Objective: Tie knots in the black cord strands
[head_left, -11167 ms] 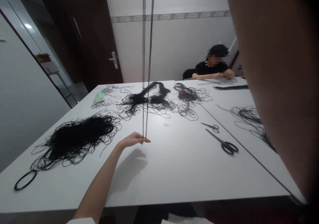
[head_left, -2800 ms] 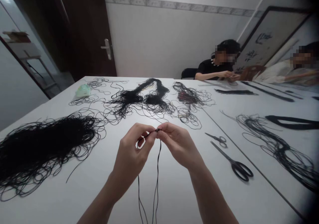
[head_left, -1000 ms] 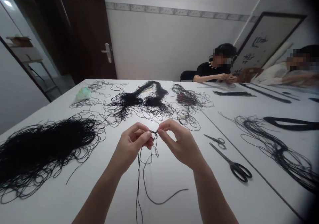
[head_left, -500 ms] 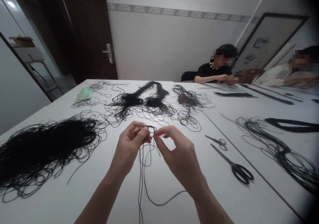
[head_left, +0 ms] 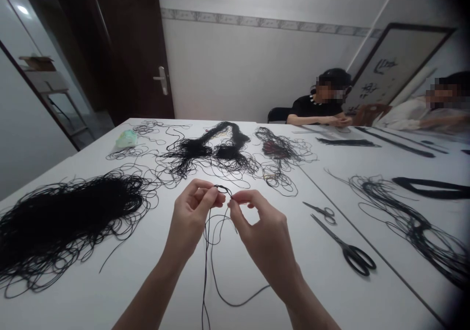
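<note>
A thin black cord (head_left: 222, 189) forms a small loop between my hands, just above the white table. My left hand (head_left: 196, 210) pinches the loop's left side between thumb and fingers. On the other side, my right hand (head_left: 259, 220) has thumb and index finger closed on the cord. Long tails of the cord hang down from the fingers and run toward the table's near edge, one curving right beneath my right wrist. Part of the loop is hidden behind the fingertips.
A large black cord heap (head_left: 69, 217) lies left, tangled cord bundles (head_left: 194, 149) farther back. Small scissors (head_left: 323, 211) and large scissors (head_left: 347, 247) lie right, near a loose cord hank (head_left: 411, 222). A pale green lump (head_left: 127, 139) sits back left. Two people sit at the far right.
My right hand has shifted slightly right and down, apart from my left. The cord loop looks flatter and more stretched out. The camera view has moved a little.
</note>
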A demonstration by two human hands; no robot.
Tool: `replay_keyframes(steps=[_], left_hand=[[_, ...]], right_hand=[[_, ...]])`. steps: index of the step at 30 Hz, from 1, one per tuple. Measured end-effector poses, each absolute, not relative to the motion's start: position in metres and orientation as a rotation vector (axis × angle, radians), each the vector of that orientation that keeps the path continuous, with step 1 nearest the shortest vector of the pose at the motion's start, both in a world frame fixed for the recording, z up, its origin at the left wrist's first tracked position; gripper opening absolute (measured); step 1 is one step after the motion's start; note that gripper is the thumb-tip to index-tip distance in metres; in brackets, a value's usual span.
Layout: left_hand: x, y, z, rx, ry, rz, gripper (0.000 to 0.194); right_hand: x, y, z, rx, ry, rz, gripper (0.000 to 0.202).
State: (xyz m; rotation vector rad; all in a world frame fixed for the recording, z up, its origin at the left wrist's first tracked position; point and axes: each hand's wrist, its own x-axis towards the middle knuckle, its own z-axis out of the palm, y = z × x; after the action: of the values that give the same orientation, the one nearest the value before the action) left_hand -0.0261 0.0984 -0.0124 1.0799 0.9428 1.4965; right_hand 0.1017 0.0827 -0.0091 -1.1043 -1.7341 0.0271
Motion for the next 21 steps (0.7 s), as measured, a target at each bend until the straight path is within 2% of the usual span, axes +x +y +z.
replay_keyframes(steps=[12, 17, 21], left_hand=[[-0.026, 0.096, -0.01, 1.084, 0.919, 1.494, 0.016], [-0.029, 0.097, -0.01, 1.123, 0.915, 1.507, 0.014], [-0.027, 0.091, -0.007, 1.181, 0.964, 1.533, 0.013]], right_hand=[[0.089, 0.081, -0.017, -0.917, -1.779, -0.396, 0.01], [0.088, 0.079, -0.015, -0.925, -1.82, -0.448, 0.018], [0.089, 0.077, -0.015, -0.93, -1.812, -0.407, 0.014]])
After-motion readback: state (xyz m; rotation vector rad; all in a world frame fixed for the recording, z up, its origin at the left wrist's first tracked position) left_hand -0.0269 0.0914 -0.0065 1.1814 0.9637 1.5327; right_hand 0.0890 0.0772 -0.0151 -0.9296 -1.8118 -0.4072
